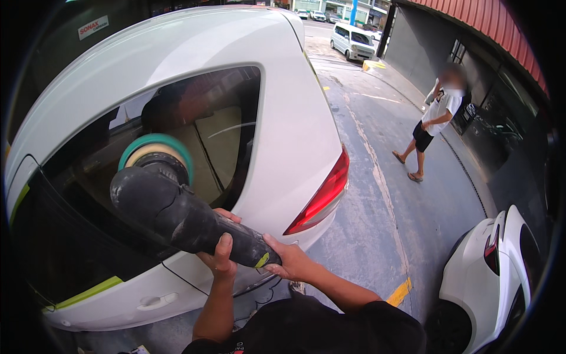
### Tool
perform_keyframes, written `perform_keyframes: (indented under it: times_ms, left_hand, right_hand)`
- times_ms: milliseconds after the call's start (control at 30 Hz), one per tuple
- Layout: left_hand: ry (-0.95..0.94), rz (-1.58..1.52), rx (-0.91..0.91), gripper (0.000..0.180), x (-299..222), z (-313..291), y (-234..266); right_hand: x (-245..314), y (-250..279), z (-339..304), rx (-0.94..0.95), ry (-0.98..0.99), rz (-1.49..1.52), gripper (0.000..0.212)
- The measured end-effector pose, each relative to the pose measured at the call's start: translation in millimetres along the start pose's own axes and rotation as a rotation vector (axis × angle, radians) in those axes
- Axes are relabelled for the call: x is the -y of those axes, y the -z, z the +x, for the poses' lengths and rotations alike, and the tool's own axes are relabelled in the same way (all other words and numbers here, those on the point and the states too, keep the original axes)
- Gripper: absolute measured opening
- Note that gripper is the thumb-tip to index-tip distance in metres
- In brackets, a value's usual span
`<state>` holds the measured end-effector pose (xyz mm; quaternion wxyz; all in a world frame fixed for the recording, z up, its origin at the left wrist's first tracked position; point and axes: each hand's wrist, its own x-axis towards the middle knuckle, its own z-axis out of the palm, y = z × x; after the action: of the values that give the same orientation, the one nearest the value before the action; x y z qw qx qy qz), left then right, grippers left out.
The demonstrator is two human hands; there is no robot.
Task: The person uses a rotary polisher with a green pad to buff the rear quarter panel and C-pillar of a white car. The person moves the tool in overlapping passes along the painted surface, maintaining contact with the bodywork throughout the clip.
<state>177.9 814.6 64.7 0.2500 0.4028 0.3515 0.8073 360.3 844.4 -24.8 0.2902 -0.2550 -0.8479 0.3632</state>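
A black car polisher (171,209) with a teal-edged round pad (187,154) is held up against the rear side window (233,106) of a white car (289,135). Whether the pad touches the glass I cannot tell for certain. My left hand (220,253) is wrapped round the middle of the polisher's body, thumb on top. Near the rear end of the polisher, my right hand (287,259) grips the handle. Green masking tape (91,292) lines the lower edge of the car's windows. The pad's face is hidden behind the machine.
A red tail light (323,192) sits at the car's rear corner. Behind it a person (439,112) in a white shirt stands on the grey floor (377,194). Another white car (477,277) is parked at the lower right, and a white van (352,42) stands farther back. A dark cord (268,293) hangs below my hands.
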Motion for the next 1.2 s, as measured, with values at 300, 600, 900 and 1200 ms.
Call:
perform_keyframes:
  times_ms: [300,600,900,1200]
  left_hand:
    - [0.072,0.112,0.316,0.066,-6,46,-51]
    - [0.156,-0.039,0.134,0.062,-85,56,17]
    - [-0.090,-0.154,-0.161,0.049,-148,72,77]
    - [0.106,-0.150,0.020,0.039,-97,69,-30]
  right_hand:
    - [-22,-37,-12,-0.416,-0.001,0.376,0.089]
    - [73,-43,21,-0.189,0.073,0.205,0.093]
    - [171,-24,91,0.129,0.322,0.048,0.087]
    - [115,50,39,-0.043,0.112,0.092,0.086]
